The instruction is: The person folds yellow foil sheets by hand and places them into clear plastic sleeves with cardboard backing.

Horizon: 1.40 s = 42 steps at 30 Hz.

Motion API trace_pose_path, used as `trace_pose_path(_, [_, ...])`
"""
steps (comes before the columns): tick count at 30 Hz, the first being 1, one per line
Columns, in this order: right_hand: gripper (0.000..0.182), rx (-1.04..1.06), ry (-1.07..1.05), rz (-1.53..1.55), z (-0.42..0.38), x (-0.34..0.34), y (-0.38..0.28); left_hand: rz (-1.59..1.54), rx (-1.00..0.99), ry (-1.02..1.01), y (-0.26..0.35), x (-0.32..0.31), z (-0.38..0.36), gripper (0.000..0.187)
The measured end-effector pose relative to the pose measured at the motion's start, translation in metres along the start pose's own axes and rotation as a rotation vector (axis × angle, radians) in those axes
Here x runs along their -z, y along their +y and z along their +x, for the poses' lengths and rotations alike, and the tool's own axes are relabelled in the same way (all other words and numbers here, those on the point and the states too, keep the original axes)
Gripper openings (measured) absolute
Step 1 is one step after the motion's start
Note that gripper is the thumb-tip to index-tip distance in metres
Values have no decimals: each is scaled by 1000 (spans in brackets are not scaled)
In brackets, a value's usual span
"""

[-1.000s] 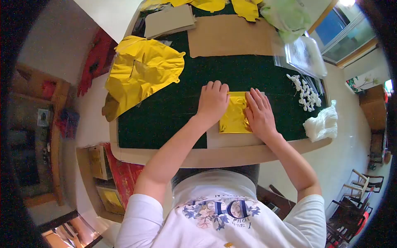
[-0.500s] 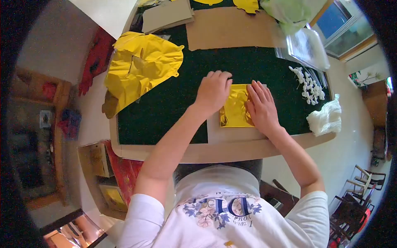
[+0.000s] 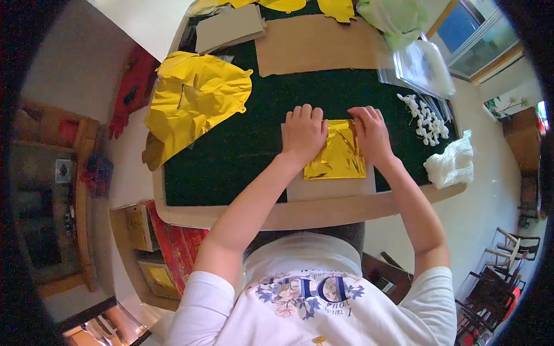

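Note:
A folded piece of shiny gold foil (image 3: 336,157) lies flat on a beige cardboard sheet (image 3: 332,190) near the table's front edge. My left hand (image 3: 306,132) is closed at the foil's upper left corner, its fingers curled over and its thumb at the edge. At the upper right corner, the bent fingers and thumb of my right hand (image 3: 373,135) grip the foil's edge. Both hands cover parts of its sides. To the left lies a large, crumpled gold foil balloon (image 3: 199,95), flat and with small tabs on its rim.
Behind are a brown cardboard sheet (image 3: 317,46), a stack of grey-beige boards (image 3: 228,30) and more gold foil (image 3: 337,8). Clear plastic bags (image 3: 424,66), a green bag (image 3: 395,20), small white pieces (image 3: 424,121) and a white cloth-like bundle (image 3: 452,161) line the right side.
My right hand has gone from lying flat on the foil to gripping its upper right corner. My left hand has moved slightly right and down, staying at the upper left corner.

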State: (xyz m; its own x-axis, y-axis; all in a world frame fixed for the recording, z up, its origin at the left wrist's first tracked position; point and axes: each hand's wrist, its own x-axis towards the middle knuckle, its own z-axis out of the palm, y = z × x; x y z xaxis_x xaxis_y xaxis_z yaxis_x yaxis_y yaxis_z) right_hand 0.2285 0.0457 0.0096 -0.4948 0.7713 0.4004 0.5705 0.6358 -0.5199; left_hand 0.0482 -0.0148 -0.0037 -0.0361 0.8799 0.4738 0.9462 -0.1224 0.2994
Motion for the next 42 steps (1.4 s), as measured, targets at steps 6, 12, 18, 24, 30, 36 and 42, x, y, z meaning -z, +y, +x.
trace_pose_path(6, [13, 11, 20, -160, 4, -14, 8, -5, 14, -19, 0, 1, 1, 19])
trace_pose_path(12, [12, 41, 26, -213, 5, -16, 6, -40, 117, -285, 2, 22, 12, 25])
trace_pose_path(18, [10, 77, 28, -316, 4, -20, 5, 30, 69, -270, 0, 20, 1, 26])
trace_pose_path(24, [18, 111, 31, -327, 4, -22, 7, 22, -165, -80, 7, 21, -33, 48])
trace_pose_path(30, [11, 143, 33, -311, 3, -21, 6, -111, -191, -153, 33, 56, -70, 52])
trace_pose_path(36, [11, 150, 29, -302, 4, -19, 2, 5, -244, -181, 32, 69, -79, 35])
trace_pose_path(42, [10, 168, 6, -314, 5, -18, 7, 97, -337, -231, 33, 65, -76, 14])
